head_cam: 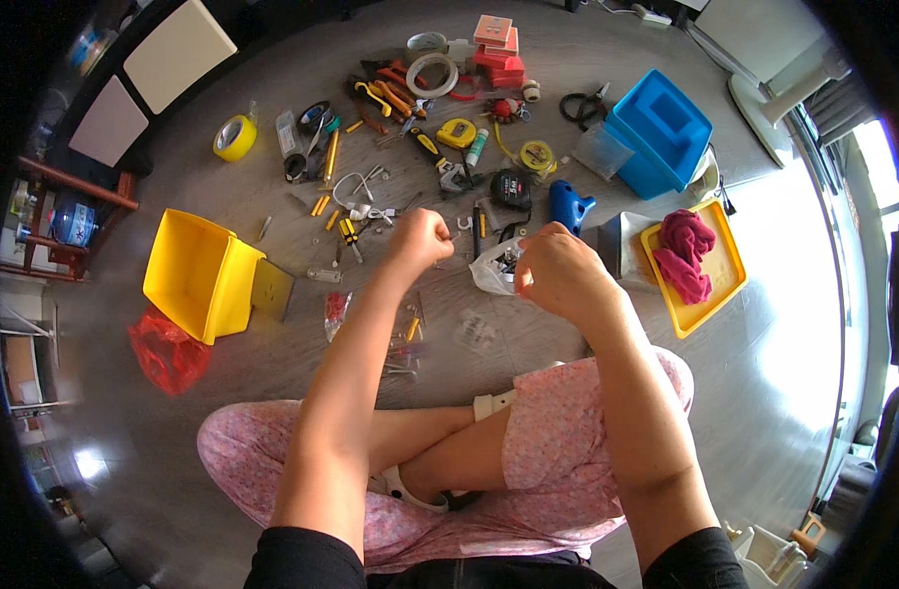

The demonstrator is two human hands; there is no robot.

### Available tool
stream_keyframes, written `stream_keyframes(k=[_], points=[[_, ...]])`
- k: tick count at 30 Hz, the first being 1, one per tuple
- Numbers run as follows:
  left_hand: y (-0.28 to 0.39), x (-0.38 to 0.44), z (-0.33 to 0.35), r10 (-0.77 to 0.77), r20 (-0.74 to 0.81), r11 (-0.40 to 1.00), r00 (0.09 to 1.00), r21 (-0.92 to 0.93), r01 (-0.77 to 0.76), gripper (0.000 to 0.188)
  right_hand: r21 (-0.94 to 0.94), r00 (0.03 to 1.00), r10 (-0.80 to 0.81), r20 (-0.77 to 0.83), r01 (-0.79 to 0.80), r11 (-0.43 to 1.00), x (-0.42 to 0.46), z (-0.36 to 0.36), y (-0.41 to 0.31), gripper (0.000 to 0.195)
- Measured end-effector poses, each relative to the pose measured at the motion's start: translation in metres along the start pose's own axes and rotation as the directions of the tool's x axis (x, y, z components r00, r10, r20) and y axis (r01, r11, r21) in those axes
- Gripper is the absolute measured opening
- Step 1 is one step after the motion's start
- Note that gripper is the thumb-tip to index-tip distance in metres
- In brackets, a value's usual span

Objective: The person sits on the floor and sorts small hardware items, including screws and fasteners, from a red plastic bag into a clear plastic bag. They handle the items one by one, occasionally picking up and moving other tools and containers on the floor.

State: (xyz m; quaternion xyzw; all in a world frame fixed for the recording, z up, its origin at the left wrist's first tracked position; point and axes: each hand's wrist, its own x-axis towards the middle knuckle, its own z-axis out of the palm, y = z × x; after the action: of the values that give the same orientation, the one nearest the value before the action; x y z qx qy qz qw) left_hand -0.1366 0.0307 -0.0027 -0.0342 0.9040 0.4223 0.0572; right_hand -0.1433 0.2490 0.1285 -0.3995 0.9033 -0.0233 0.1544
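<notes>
My left hand (420,241) is above the floor with its fingertips pinched together. A tiny thin piece (456,237) shows at these fingertips, too small to name. To its right, my right hand (563,269) is curled at the rim of a white plastic bag (486,277), thumb and fingers on the bag's edge. Small metal parts (508,259) lie inside the bag. Just beyond the hands are a black marker-like stick (476,232), a black tape measure (511,190) and a blue hot glue gun body (569,206). A yellow-black screwdriver (350,239) lies left of my left hand.
A yellow bin (199,276) and red plastic bag (169,353) stand left. Right are a blue bin (659,136) and a yellow lid (688,320) bearing a magenta cloth (685,258). Farther off lie an adjustable wrench (449,173), scissors (583,108), pliers (398,99) and tape rolls (432,76).
</notes>
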Motion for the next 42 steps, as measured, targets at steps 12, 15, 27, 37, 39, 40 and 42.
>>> stream_keyframes(k=[12, 15, 27, 37, 39, 40, 42], points=[[0.137, -0.031, -0.018, 0.054, 0.205, 0.979, 0.977, -0.203, -0.012, 0.015, 0.121, 0.978, 0.167, 0.128, -0.183, 0.976, -0.005, -0.023, 0.003, 0.009], [0.135, -0.036, -0.01, 0.102, 0.155, 0.975, 0.983, -0.212, -0.067, 0.021, 0.143, 0.981, 0.174, 0.084, -0.184, 0.972, -0.009, -0.021, 0.006, 0.007], [0.015, 0.029, 0.033, 0.207, -0.002, 0.893, 0.978, 0.41, -0.188, 0.027, 0.213, 0.979, 0.179, 0.097, -0.196, 0.957, -0.004, -0.013, 0.011, 0.027], [0.064, -0.008, -0.026, 0.069, -0.073, 0.929, 0.995, -0.358, -0.091, 0.009, 0.198, 0.981, 0.161, 0.111, -0.181, 0.963, 0.0, -0.017, 0.005, 0.015], [0.1, -0.024, -0.035, 0.253, -0.045, 0.922, 0.966, -0.29, -0.255, 0.01, 0.194, 0.982, 0.159, 0.106, -0.177, 0.965, -0.001, -0.015, 0.009, 0.015], [0.117, -0.032, -0.039, 0.312, -0.034, 0.91, 0.949, -0.277, -0.309, 0.011, 0.198, 0.984, 0.148, 0.101, -0.166, 0.966, -0.001, -0.016, 0.009, 0.015], [0.129, -0.034, -0.035, 0.41, 0.0, 0.906, 0.912, -0.116, -0.408, 0.012, 0.215, 0.983, 0.154, 0.096, -0.172, 0.961, -0.002, -0.017, 0.008, 0.015]])
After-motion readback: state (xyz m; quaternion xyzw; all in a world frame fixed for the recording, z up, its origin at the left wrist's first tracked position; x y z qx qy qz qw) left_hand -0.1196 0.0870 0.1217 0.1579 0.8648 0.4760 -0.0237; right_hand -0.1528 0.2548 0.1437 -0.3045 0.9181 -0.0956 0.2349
